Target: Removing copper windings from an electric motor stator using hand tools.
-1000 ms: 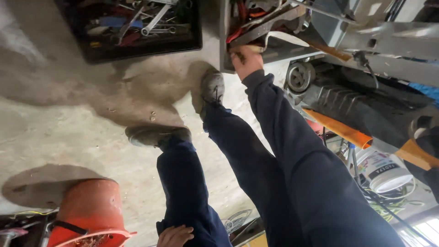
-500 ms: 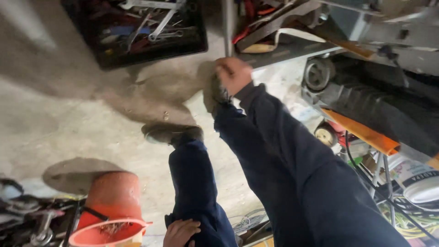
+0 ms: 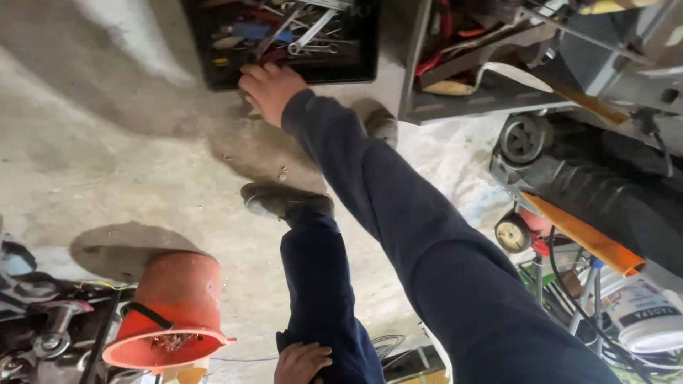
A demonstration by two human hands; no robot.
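Observation:
My right hand [image 3: 267,89] is stretched out at the near rim of a black tool tray [image 3: 363,75] on the concrete floor. Its fingers point into the tray, and what they touch is hidden behind the hand. The tray holds several wrenches [image 3: 313,32] and other hand tools. My left hand [image 3: 302,363] rests on my left leg at the bottom of the view, fingers apart and holding nothing. My dark-sleeved right arm crosses the middle of the view above my two shoes [image 3: 274,199].
A grey tray [image 3: 484,107] with red-handled tools stands right of the black one. An orange bucket [image 3: 178,299] lies tilted at the lower left beside metal parts. At the right are a machine with a small wheel [image 3: 523,139], an orange bar [image 3: 583,238] and a white tub [image 3: 640,316].
My right hand has swung left from the grey tray, past my shoe, to the rim of the black tool tray. My left hand has stayed on my leg.

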